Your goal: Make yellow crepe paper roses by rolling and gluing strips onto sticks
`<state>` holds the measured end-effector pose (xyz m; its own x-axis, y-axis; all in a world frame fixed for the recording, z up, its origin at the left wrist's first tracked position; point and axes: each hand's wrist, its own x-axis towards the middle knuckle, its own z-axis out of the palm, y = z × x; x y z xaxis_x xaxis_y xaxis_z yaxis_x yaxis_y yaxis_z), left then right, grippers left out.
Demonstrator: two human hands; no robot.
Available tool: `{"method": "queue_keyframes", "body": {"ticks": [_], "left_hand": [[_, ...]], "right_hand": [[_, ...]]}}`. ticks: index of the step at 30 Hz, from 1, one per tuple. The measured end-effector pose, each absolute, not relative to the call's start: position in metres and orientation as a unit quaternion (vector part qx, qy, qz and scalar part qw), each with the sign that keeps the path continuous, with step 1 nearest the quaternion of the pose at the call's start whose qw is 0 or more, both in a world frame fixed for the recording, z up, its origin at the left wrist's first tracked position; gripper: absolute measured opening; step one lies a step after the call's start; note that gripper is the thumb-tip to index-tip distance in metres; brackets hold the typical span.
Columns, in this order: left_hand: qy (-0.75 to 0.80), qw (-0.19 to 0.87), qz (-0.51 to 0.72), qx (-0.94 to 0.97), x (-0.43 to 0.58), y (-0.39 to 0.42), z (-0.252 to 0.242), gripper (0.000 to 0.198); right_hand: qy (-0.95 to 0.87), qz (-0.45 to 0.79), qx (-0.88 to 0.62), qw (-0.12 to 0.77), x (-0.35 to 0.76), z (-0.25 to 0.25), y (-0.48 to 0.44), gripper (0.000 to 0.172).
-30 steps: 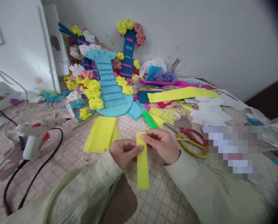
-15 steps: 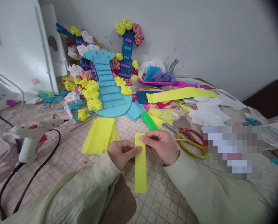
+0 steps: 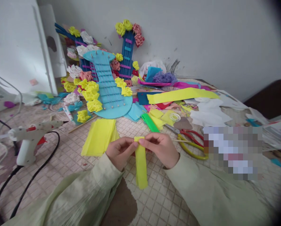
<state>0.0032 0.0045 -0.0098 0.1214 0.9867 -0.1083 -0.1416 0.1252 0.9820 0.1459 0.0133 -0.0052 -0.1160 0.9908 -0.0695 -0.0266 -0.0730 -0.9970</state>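
A yellow paper strip (image 3: 141, 164) hangs down between my hands above the tiled table (image 3: 67, 166). My left hand (image 3: 119, 151) pinches its top end from the left, fingers closed. My right hand (image 3: 159, 148) pinches the same end from the right, and a thin wooden stick (image 3: 181, 140) pokes out beside it. The strip's top edge looks bent over at my fingertips. A stack of yellow crepe paper (image 3: 99, 136) lies just beyond my left hand.
A white glue gun (image 3: 28, 138) with a black cord stands at the left. Red and yellow scissors (image 3: 190, 141), a green tool (image 3: 150, 122), a tape roll (image 3: 174, 117) and paper scraps lie to the right. Blue guitar-shaped crafts (image 3: 106, 84) with paper flowers lean on the wall.
My left fingers have moved up to the strip's top end, close to my right fingertips. The strip now hangs shorter, and its top looks folded.
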Motion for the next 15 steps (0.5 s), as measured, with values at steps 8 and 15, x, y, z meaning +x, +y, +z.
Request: {"method": "queue_keyframes", "body": {"ticks": [8,15], "left_hand": [[0.495,0.579,0.476,0.439,0.0022,0.0057,-0.0061,0.012],[0.493,0.615,0.477,0.389,-0.0001,0.0092,-0.0044,0.017]], "right_hand": [[-0.494,0.575,-0.465,0.458,0.1457,-0.0011,0.0119,0.02],[-0.526,0.582,-0.465,0.411,0.1453,0.0032,0.0083,0.02]]}}
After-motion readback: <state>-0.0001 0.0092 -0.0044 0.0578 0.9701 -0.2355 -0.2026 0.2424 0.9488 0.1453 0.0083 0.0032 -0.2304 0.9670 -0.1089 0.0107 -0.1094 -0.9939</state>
